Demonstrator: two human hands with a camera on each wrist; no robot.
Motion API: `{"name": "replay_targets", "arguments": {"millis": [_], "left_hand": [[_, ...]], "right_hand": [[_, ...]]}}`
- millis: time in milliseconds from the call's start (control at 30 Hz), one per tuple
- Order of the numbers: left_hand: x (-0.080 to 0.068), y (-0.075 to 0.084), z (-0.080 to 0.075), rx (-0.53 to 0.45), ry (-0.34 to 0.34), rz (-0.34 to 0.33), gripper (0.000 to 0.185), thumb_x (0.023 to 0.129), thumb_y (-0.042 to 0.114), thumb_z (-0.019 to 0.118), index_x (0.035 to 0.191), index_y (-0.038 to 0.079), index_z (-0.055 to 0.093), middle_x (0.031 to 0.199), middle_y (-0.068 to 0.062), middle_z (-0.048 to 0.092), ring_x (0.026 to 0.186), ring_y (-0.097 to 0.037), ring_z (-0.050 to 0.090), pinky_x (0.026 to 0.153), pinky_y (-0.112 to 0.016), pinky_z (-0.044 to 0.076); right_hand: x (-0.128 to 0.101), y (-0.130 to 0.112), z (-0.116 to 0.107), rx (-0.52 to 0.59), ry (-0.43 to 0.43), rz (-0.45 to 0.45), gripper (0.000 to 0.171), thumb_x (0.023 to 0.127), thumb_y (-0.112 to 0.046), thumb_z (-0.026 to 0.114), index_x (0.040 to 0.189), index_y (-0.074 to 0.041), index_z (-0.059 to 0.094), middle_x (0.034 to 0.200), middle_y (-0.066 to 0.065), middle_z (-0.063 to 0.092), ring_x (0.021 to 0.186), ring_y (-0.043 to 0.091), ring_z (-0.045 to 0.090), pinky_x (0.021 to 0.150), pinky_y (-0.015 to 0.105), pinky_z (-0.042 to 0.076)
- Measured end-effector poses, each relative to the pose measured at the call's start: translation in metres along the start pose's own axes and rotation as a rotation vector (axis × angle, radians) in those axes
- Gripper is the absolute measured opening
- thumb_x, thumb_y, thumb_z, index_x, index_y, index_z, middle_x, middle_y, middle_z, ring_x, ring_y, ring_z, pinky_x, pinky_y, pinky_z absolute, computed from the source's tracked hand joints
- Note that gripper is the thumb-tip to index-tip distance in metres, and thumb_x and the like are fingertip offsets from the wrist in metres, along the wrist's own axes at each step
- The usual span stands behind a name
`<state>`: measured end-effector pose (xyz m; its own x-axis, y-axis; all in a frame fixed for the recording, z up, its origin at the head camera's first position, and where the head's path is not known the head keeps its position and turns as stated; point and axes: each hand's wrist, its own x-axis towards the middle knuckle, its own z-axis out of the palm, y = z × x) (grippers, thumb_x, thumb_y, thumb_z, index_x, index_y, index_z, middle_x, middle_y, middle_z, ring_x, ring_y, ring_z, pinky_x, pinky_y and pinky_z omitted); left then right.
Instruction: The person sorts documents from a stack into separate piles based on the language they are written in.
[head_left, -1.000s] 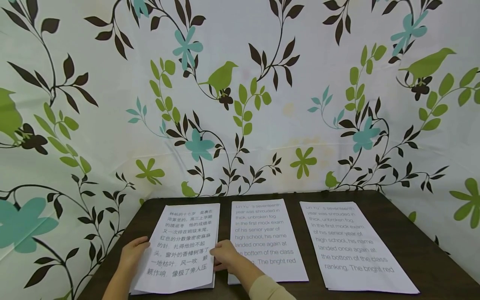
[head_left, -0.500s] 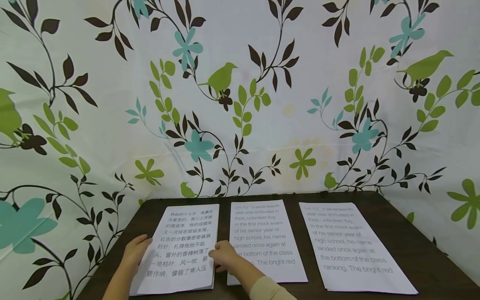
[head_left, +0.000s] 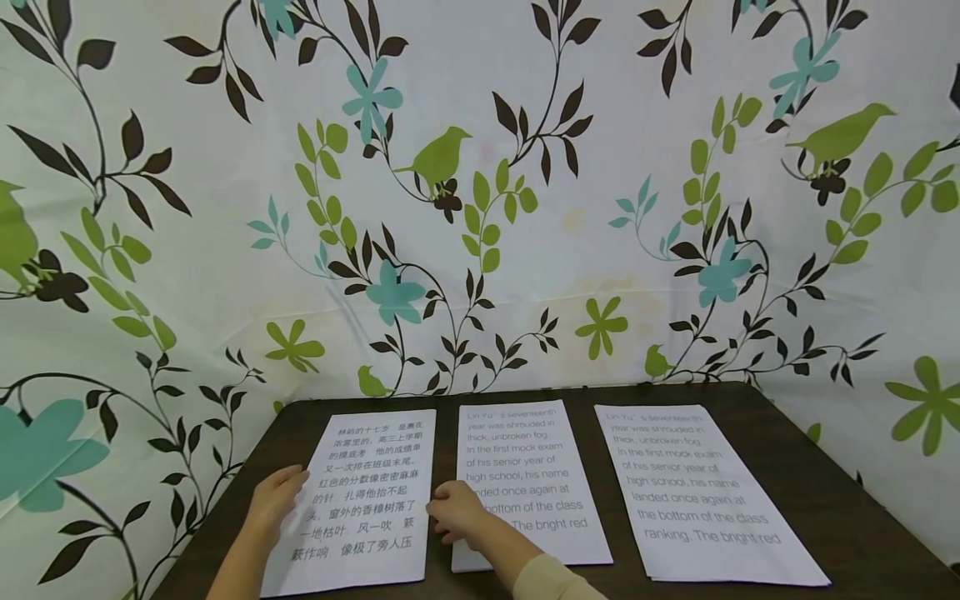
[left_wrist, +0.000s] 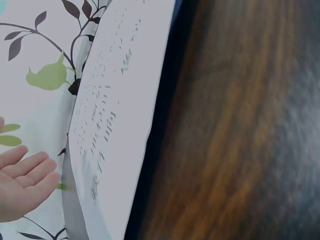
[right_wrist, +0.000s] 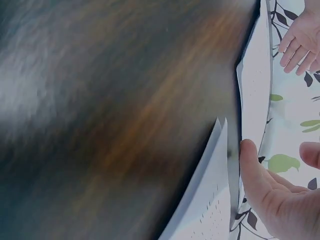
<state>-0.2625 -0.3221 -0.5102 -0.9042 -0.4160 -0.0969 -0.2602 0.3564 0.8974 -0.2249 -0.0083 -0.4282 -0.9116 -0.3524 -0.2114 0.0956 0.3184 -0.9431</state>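
Backdrop: white cloth printed with dark vines, green birds and teal flowers, hanging behind and beside the table
Surface: dark wood-grain table, three sets of printed sheets side by side on it
Left hand: lies flat at the left edge of the Chinese-text stack, fingers straight and close together, tips resting on the paper's margin (nothing pinched)
Right hand: sits in the gap at the stack's right edge, fingers loosely bent and pressed against that edge; thumb shows in the right wrist view beside the paper's corner
Chinese-text stack: between the two hands, flat on the table, its lower half spanned by the fingertips on either side
Middle sheet: English text, just past the right hand's knuckles, its lower left corner covered by that hand and the beige sleeve
Far sheet: English text again, well apart from both hands, on the right-hand side of the table
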Motion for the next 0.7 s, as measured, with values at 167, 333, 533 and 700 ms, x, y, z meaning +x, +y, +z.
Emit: {"name": "replay_targets", "arguments": {"millis": [167, 333, 533, 700], "left_hand": [[0.003, 0.006, 0.008, -0.02, -0.041, 0.004, 0.078, 0.082, 0.055, 0.039, 0.133, -0.003, 0.023, 0.129, -0.026, 0.027, 0.115, -0.041, 0.03, 0.091, -0.052, 0.027], [0.01, 0.014, 0.022, -0.017, -0.071, 0.012, 0.081, 0.079, 0.059, 0.041, 0.134, 0.001, 0.023, 0.13, -0.023, 0.028, 0.114, -0.039, 0.032, 0.09, -0.053, 0.028], [0.009, 0.033, 0.041, -0.058, -0.111, 0.028, 0.08, 0.076, 0.06, 0.045, 0.133, 0.007, 0.027, 0.129, -0.019, 0.031, 0.114, -0.037, 0.034, 0.09, -0.051, 0.03], [-0.015, 0.067, 0.05, -0.108, -0.149, 0.026, 0.071, 0.08, 0.052, 0.049, 0.131, 0.006, 0.03, 0.127, -0.02, 0.034, 0.115, -0.036, 0.034, 0.091, -0.048, 0.031]], "right_hand": [[-0.002, -0.001, -0.01, -0.011, 0.026, -0.015, 0.036, 0.081, -0.008, 0.053, 0.109, 0.013, 0.046, 0.089, 0.02, 0.055, 0.073, 0.031, 0.058, 0.057, 0.037, 0.05], [-0.002, -0.001, -0.025, -0.023, 0.081, -0.013, 0.037, 0.08, -0.008, 0.053, 0.11, 0.012, 0.047, 0.089, 0.02, 0.056, 0.074, 0.032, 0.059, 0.056, 0.037, 0.05], [0.0, -0.003, -0.051, -0.058, 0.123, 0.001, 0.041, 0.08, -0.009, 0.053, 0.113, 0.012, 0.045, 0.093, 0.02, 0.055, 0.074, 0.031, 0.058, 0.058, 0.038, 0.05], [-0.001, -0.004, -0.071, -0.105, 0.159, 0.031, 0.042, 0.08, -0.012, 0.053, 0.115, 0.01, 0.045, 0.095, 0.019, 0.055, 0.076, 0.029, 0.058, 0.06, 0.037, 0.05]]}}
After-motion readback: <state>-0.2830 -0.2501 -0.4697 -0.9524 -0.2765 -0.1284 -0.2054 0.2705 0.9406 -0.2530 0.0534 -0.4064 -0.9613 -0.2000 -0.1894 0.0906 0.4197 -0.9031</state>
